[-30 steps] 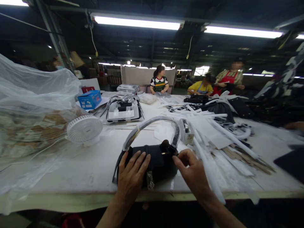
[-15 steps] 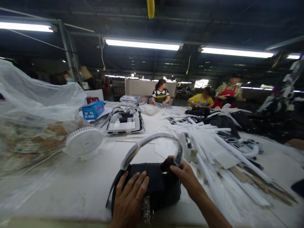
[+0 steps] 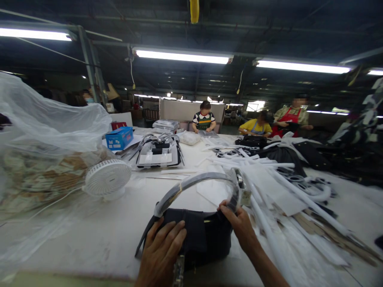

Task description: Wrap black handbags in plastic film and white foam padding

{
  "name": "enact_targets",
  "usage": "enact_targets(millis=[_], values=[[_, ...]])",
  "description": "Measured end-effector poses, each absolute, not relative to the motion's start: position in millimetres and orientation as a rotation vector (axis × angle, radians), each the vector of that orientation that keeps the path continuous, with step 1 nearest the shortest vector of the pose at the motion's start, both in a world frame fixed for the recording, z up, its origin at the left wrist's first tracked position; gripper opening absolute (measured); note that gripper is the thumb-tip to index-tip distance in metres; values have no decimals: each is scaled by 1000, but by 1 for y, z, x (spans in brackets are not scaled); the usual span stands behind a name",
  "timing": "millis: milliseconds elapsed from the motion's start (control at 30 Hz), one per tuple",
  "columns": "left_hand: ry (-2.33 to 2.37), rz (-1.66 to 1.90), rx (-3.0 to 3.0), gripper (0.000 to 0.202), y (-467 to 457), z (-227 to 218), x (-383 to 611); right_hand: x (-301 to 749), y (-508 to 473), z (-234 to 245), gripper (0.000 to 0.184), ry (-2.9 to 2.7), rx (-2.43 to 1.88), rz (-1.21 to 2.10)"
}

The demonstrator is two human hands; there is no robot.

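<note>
A black handbag lies on the white table right in front of me. Its curved handle, wrapped in clear plastic, arches up over it. My left hand lies flat on the bag's left front, fingers stretched out and slightly apart. My right hand is closed on the right end of the handle where it meets the bag. A metal clasp shows at the bag's lower front, partly cut off by the frame edge.
A small white fan stands to the left, next to a big clear plastic bag of brown pieces. White wrapped straps and paper cover the table's right side. A blue box and packed bags sit farther back. Other people work at the far end.
The view has tilted up, so the bag sits lower in the picture. My right hand has shifted from the bag's top edge up onto the handle's right end. The left hand stays flat.
</note>
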State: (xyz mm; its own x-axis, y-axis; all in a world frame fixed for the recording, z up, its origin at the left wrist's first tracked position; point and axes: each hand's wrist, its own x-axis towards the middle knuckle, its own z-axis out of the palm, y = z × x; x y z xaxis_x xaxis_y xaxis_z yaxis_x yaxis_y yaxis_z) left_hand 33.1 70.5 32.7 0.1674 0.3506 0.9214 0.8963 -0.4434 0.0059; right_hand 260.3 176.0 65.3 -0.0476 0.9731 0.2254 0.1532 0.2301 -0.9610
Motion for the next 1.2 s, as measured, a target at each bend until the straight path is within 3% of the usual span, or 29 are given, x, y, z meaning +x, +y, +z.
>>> enact_targets(millis=[133,633,1200], values=[[-1162,-1280,-1926,36,69,34,32,256,180,57,39,-1429,-1161,868],[-1212,-1241,-1950,36,65,37,33,246,185,50,43,-1381,-1281,724],[-1276,-1111,-1940,29,63,36,33,262,181,63,50,-1532,-1224,846]])
